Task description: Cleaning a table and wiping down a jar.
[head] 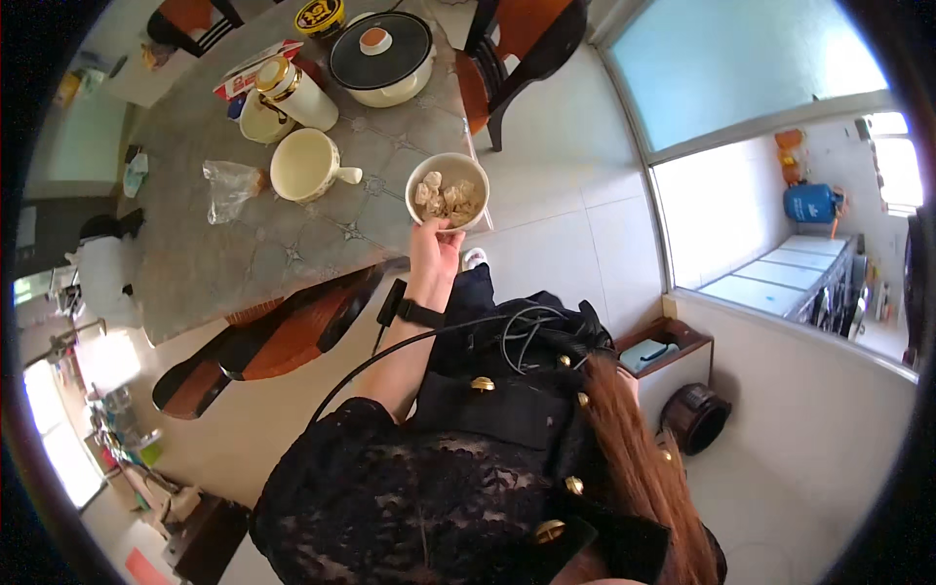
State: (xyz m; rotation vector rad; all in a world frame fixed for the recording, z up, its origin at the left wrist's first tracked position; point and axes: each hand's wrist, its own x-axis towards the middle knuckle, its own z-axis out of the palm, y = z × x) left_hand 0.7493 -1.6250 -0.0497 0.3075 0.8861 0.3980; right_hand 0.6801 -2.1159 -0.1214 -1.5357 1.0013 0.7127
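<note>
My left hand (436, 245) grips the near rim of a white bowl (414, 180), thumb at the edge and fingers underneath. Inside the bowl lie several pale brown, wrinkled lumps (459, 199); what they are made of is unclear. The bowl is level, by the right edge of the dining table (219, 274). To its left stands a cream handled bowl (306, 168), and a clear plastic bag (231, 191) lies farther left. Of my right hand (627, 385), only a sliver of skin shows behind long hair, so its pose is hidden.
Behind the cream bowl are a white thermos with a gold lid (311, 99), another bowl (265, 121) and a lidded pot (384, 55). Wooden chairs (307, 329) flank the table. A dark bin (695, 418) stands by the right wall. A cable crosses my left arm.
</note>
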